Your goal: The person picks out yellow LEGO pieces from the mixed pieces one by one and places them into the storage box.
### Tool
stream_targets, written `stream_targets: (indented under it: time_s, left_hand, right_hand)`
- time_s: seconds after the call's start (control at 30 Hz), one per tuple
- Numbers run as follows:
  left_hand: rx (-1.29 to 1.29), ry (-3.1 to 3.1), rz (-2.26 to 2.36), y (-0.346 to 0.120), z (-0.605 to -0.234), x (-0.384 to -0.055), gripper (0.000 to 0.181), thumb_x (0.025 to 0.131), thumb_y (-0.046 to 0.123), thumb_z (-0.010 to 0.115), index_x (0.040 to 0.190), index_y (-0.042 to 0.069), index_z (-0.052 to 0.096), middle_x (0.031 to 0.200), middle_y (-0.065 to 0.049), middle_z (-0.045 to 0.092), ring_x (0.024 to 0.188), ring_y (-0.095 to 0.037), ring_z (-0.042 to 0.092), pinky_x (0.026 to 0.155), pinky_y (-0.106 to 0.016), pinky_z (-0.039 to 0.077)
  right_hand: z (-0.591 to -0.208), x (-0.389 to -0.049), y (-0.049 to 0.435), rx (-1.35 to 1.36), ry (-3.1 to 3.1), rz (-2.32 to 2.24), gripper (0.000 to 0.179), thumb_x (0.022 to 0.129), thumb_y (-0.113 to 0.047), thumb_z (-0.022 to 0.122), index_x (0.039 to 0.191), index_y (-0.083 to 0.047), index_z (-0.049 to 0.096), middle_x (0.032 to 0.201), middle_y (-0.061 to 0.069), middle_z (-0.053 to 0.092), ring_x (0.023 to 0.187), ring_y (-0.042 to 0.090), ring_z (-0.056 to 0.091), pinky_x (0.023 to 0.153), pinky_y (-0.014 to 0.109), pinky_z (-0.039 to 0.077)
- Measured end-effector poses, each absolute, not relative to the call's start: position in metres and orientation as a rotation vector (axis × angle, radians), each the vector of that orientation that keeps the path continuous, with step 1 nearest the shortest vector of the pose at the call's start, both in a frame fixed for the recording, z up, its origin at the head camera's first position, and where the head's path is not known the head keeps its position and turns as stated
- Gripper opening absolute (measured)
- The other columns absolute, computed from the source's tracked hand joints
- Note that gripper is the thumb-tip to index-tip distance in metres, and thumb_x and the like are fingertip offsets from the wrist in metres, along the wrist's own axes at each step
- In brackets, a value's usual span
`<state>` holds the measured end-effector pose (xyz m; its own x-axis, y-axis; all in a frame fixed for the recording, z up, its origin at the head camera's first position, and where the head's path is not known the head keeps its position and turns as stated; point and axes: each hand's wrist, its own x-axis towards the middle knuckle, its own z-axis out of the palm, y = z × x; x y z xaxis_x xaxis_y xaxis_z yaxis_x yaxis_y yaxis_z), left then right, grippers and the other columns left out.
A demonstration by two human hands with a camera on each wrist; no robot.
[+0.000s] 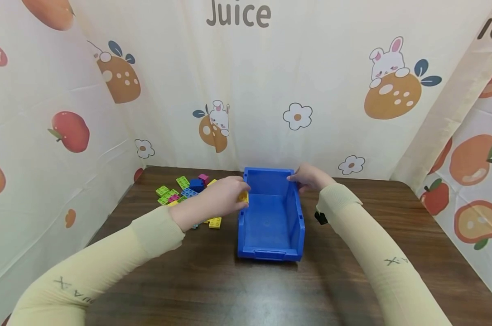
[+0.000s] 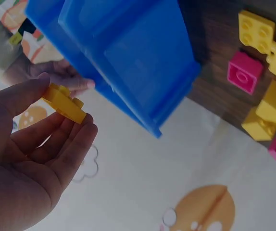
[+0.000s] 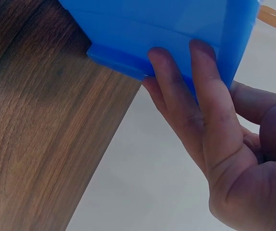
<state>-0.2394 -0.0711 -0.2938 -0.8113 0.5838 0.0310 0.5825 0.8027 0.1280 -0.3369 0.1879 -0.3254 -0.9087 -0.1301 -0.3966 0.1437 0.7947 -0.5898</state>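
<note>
Pinched between the thumb and fingers of my left hand is a yellow toy brick. That brick is at the left rim of a blue plastic bin, near its back; the bin's floor shows bare in the head view. My right hand grips the bin's back right corner, its thumb over the rim. In the right wrist view, its fingers lie against the bin's outer wall. A pile of loose bricks in green, blue, pink and yellow lies left of the bin, partly hidden behind the left hand.
The bin stands on a dark wood table. A printed curtain hangs right behind the table's back edge and along both sides. A yellow brick lies at the pile's near side. Something small and black shows beside the right sleeve.
</note>
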Motion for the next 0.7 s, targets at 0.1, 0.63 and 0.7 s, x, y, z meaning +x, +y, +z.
stream_targets:
  time_s: [0.1,0.63,0.7]
  left_hand:
    - [1.0,2.946,0.204,-0.064,-0.298,-0.238,0.04,0.084,0.032,0.071,0.117,0.01,0.066,0.107,-0.004,0.066,0.095,-0.014,0.063,0.079,-0.023,0.055]
    - [1.088,2.857,0.164,-0.037,-0.328,-0.232,0.036,0.084,0.032,0.071,0.113,0.01,0.068,0.099,-0.004,0.066,0.088,-0.013,0.062,0.074,-0.022,0.055]
    - [1.106,2.854,0.142,-0.034,-0.332,-0.231,0.036,0.084,0.032,0.071,0.112,0.01,0.068,0.099,-0.003,0.066,0.089,-0.013,0.062,0.074,-0.023,0.055]
  right_hand:
    - [-0.325,-0.336,0.188,0.013,2.563,-0.885,0.034,0.098,-0.026,0.052,0.11,0.005,0.06,0.089,0.013,0.063,0.064,0.016,0.059,0.068,0.026,0.053]
    - [-0.326,-0.341,0.187,0.004,2.532,-0.905,0.028,0.098,-0.024,0.052,0.096,0.003,0.059,0.083,0.011,0.058,0.059,0.013,0.055,0.065,0.026,0.053]
    - [-0.326,-0.339,0.187,-0.005,2.528,-0.915,0.031,0.098,-0.023,0.052,0.102,0.006,0.059,0.084,0.013,0.059,0.061,0.014,0.057,0.063,0.026,0.053]
